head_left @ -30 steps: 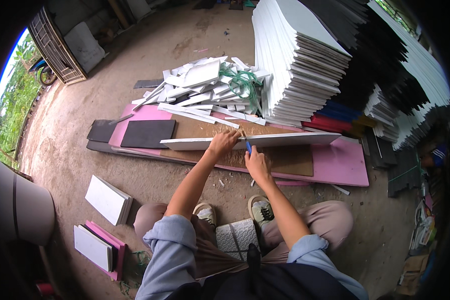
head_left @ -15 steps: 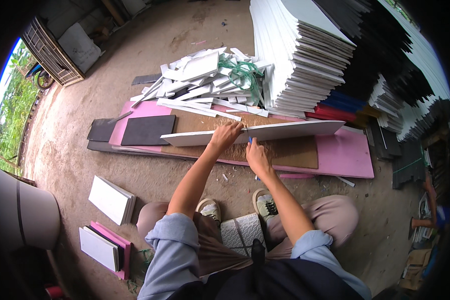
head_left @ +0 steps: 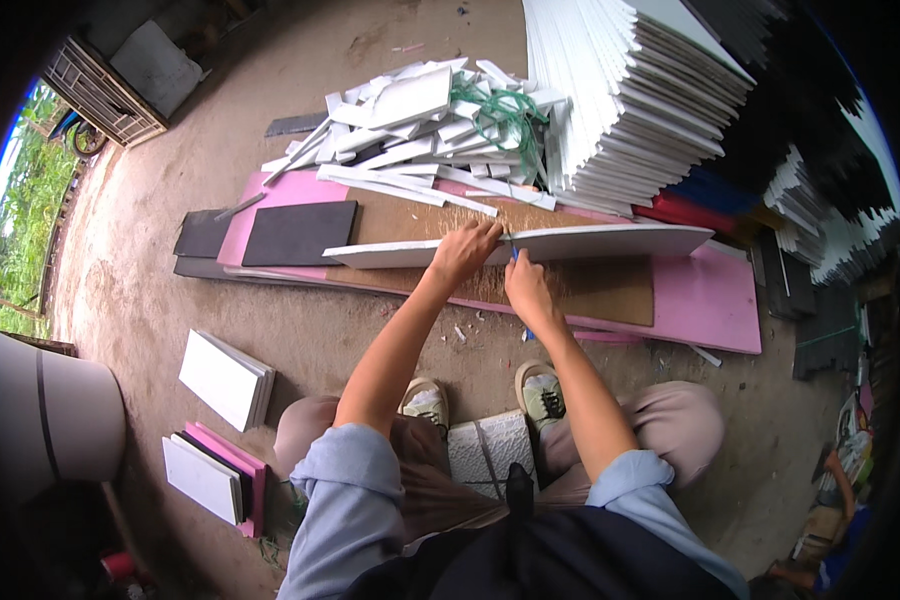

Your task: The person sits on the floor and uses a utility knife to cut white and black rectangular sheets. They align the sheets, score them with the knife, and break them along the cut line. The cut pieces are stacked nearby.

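A long white foam board (head_left: pixel 620 243) stands tilted on its edge across a worn brown board (head_left: pixel 605 290). My left hand (head_left: pixel 467 250) is closed on the white board near its middle, fingers over the upper edge. Just to its right, my right hand (head_left: pixel 532 288) grips a slim blue-handled cutter (head_left: pixel 515 252). The cutter's tip is at the white board; how deep it sits cannot be made out. Under the brown board lies a pink foam sheet (head_left: pixel 715 298), and a black foam piece (head_left: pixel 300 234) rests at its left.
Beyond are a heap of white offcuts (head_left: pixel 410 105) with green twine (head_left: pixel 510 115) and a tall stack of white sheets (head_left: pixel 640 105). Small white (head_left: pixel 225 378) and mixed-colour stacks (head_left: pixel 205 478) sit on the floor at left. A strapped white block (head_left: pixel 490 450) lies between my feet. Another person's arm (head_left: pixel 842 485) shows at far right.
The whole view has shifted a little, so the boards and heap appear higher and further right. Both hands keep nearly the same place on the white board, the cutter still in my right hand.
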A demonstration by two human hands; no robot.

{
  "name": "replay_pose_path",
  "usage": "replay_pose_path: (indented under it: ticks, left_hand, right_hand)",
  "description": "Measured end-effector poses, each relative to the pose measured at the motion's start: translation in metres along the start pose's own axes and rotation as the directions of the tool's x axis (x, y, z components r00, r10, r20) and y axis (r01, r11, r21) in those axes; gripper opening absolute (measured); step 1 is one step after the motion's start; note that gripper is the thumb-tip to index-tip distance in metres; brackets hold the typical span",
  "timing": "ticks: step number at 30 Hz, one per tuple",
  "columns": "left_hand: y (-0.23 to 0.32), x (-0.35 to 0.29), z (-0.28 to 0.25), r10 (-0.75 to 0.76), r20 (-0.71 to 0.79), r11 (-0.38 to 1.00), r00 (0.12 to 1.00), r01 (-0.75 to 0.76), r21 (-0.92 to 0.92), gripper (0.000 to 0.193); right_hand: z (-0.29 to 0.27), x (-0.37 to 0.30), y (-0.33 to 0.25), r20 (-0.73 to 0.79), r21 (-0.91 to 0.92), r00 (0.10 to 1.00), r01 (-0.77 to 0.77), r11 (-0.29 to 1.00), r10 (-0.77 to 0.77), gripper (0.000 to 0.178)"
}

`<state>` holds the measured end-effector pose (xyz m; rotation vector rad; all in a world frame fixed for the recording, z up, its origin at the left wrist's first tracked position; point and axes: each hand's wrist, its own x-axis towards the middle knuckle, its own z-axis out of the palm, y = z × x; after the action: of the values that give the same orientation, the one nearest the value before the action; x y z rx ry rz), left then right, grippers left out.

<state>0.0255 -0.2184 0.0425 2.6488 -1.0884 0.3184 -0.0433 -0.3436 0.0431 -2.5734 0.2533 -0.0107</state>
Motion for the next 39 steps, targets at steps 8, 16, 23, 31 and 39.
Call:
replay_pose_path:
  ticks: [8,16,23,31,39]
  left_hand:
    - [-0.003,-0.002,0.001,0.006,0.05,1.0,0.999,-0.006,0.003,0.018]
    - [-0.004,-0.001,0.0,0.042,0.009,0.999,0.999,-0.042,-0.006,0.017]
    - [-0.003,0.001,-0.004,-0.02,0.042,1.0,0.999,0.021,-0.022,0.016]
    - [-0.013,0.006,-0.02,-0.018,-0.074,0.999,0.997,0.022,0.048,0.021]
    - [-0.07,0.0,-0.213,-0.34,-0.744,0.91,0.575,0.401,-0.105,0.02]
  right_hand:
    - [-0.004,0.011,-0.005,0.181,0.018,0.979,-0.103,0.995,0.098,0.028]
    - [0.053,0.026,0.032,0.332,-0.032,0.942,-0.05,0.998,0.058,0.031]
    - [0.098,0.001,0.058,0.309,-0.005,0.939,-0.156,0.988,0.15,0.033]
    - [0.016,0.028,0.056,0.187,-0.117,0.975,-0.095,0.989,0.116,0.033]
    - [-0.082,0.047,0.007,0.173,0.456,0.981,-0.156,0.876,0.085,0.03]
